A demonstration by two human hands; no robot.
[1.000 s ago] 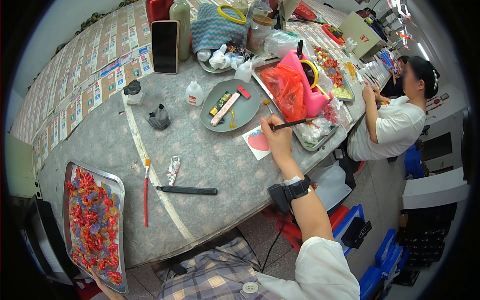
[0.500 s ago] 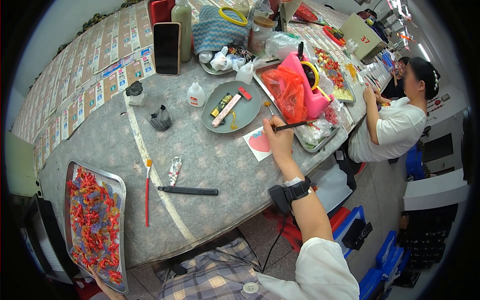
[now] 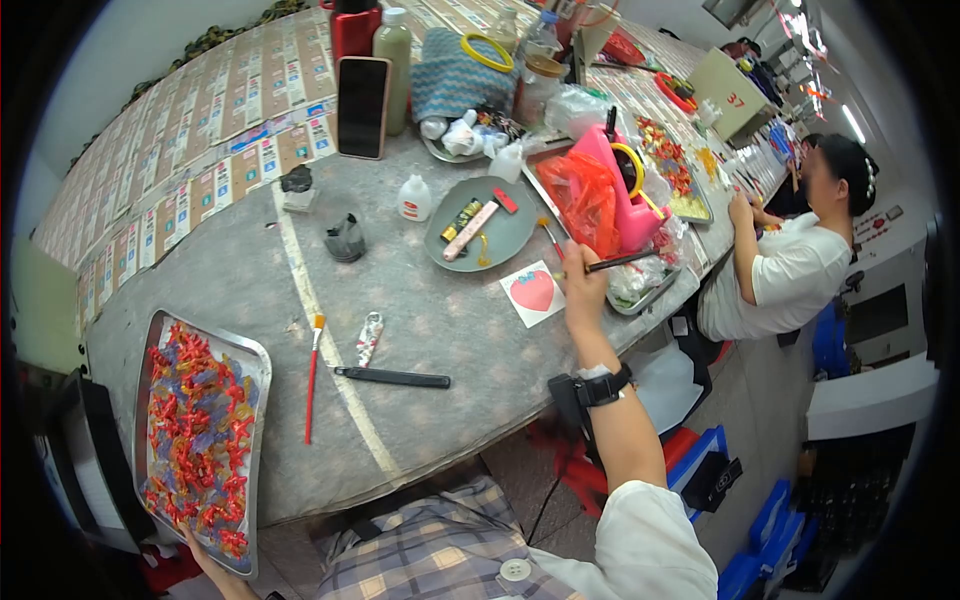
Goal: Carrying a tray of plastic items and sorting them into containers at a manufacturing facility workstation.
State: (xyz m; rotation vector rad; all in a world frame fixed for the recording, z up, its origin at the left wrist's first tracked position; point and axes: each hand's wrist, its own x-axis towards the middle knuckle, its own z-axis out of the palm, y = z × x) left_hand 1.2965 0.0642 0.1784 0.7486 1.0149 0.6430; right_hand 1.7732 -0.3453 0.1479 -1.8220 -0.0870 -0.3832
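My right hand is closed on a dark, slender pen-like tool, which points to the right. Just left of that hand lies a white square card with a pink heart on it. My left hand grips the near edge of a metal tray at the lower left; its fingers are partly hidden under the rim. Heaped in the tray are many small red, amber and violet shiny pieces. A red-handled brush and a black flat bar-shaped tool lie right of the tray.
A grey plate holds small tools beyond the card. Near it stand a white bottle and a propped phone. A pink holder and red bag crowd the right edge. A person sits at right.
My right hand has drawn away from the card to the right, still holding the dark tool. The whole view has shifted slightly; my left hand stays on the tray.
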